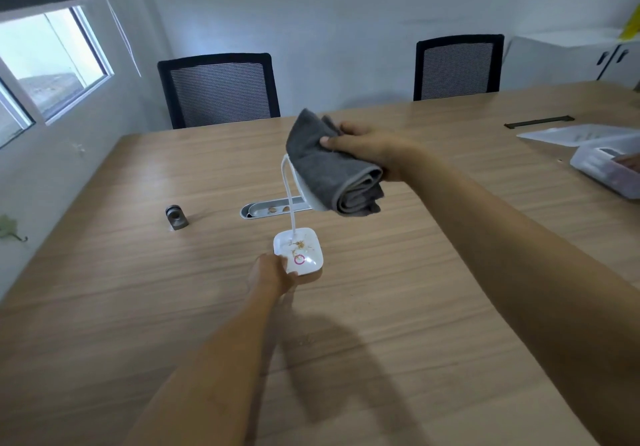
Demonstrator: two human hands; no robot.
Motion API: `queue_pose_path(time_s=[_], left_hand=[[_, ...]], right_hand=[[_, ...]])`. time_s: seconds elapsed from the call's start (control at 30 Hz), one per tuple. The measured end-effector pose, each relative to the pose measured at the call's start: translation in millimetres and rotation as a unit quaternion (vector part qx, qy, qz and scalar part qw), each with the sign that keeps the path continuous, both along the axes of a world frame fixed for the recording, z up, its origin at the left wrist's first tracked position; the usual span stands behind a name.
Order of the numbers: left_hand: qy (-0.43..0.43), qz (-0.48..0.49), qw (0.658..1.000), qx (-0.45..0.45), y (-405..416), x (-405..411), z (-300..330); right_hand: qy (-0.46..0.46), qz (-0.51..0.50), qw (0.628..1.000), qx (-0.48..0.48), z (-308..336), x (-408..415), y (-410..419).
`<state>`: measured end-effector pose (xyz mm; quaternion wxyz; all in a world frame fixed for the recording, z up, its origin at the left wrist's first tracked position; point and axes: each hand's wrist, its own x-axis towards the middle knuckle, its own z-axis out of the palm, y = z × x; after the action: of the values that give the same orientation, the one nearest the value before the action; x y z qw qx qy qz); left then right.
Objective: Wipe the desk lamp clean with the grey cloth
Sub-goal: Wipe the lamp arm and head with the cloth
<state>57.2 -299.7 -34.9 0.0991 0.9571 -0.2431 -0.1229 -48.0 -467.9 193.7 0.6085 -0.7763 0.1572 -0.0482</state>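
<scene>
A small white desk lamp (300, 250) stands on the wooden table (138, 289), with brown crumbs and a pink ring mark on its square base. Its thin neck curves up to the head, which is mostly hidden under the folded grey cloth (329, 168). My right hand (367, 152) grips the cloth and presses it over the lamp head. My left hand (273, 274) holds the near left corner of the base.
A small grey metal object (176, 217) sits to the left. A cable slot (273, 207) lies behind the lamp. Clear plastic containers (602, 161) and another person's hand are at the right edge. Two black mesh chairs (220, 88) stand at the far side.
</scene>
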Motion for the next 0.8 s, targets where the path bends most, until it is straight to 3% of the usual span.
queue_pose_path(time_s=[0.23, 0.43, 0.57, 0.8], left_hand=[[-0.020, -0.031, 0.999, 0.020, 0.1, -1.4, 1.1], [-0.005, -0.015, 1.000, 0.018, -1.5, -3.0, 3.6], [-0.006, -0.008, 1.000, 0.018, -2.3, -3.9, 4.8], [0.000, 0.008, 1.000, 0.006, -2.8, -4.4, 6.7]], right_hand=[[-0.005, -0.085, 0.994, -0.075, -22.4, -5.2, -21.0], [-0.076, -0.065, 0.995, -0.002, 1.5, -0.4, -6.8], [-0.050, -0.038, 0.997, -0.041, -3.0, 1.7, 9.0], [-0.061, -0.149, 0.986, -0.035, -17.1, -4.5, -7.8]])
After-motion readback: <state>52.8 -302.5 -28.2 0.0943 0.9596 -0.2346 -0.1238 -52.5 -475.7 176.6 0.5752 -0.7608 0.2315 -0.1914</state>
